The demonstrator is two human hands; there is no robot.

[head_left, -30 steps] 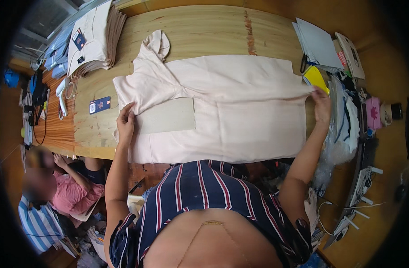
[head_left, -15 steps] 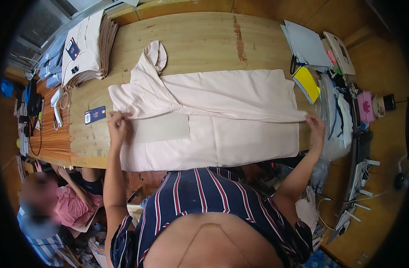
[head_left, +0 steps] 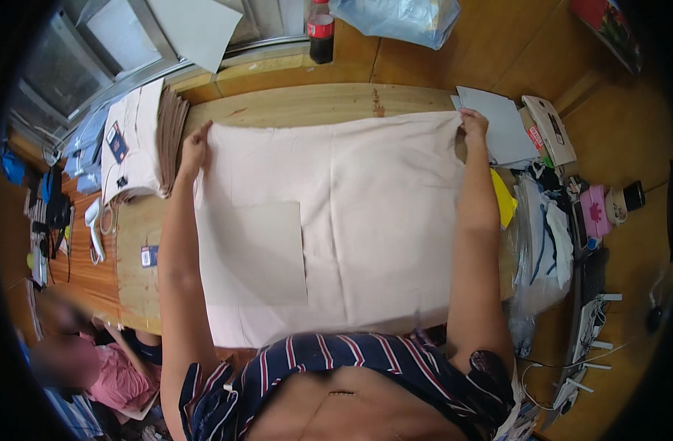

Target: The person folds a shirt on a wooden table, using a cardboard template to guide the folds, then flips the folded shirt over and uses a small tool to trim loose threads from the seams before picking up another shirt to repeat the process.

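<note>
A pale pink shirt point(head_left: 388, 213) is stretched wide between my two hands over the table. My left hand point(head_left: 195, 151) pinches its far left corner, and my right hand point(head_left: 474, 125) grips the far right corner. A flat, beige rectangular card point(head_left: 255, 253) lies on the left half of the cloth. A crease runs down the middle of the fabric, from far to near. The near edge hangs close to my body at the table's front. Left of my left forearm, a small dark blue hang tag point(head_left: 149, 256) rests on the tabletop.
Folded pale garments point(head_left: 138, 140) are stacked at the far left, beside blue ones point(head_left: 86, 147). A white handheld device point(head_left: 94, 228) lies on the left. White sheets point(head_left: 498, 125) and a yellow packet point(head_left: 504, 200) sit right. A drink bottle point(head_left: 321, 33) stands beyond. Another person point(head_left: 127, 375) is at lower left.
Both hands have moved away from me, carrying the shirt's upper layer to the far side. The cloth is now spread flatter, and more of the card shows. The view has tilted up.
</note>
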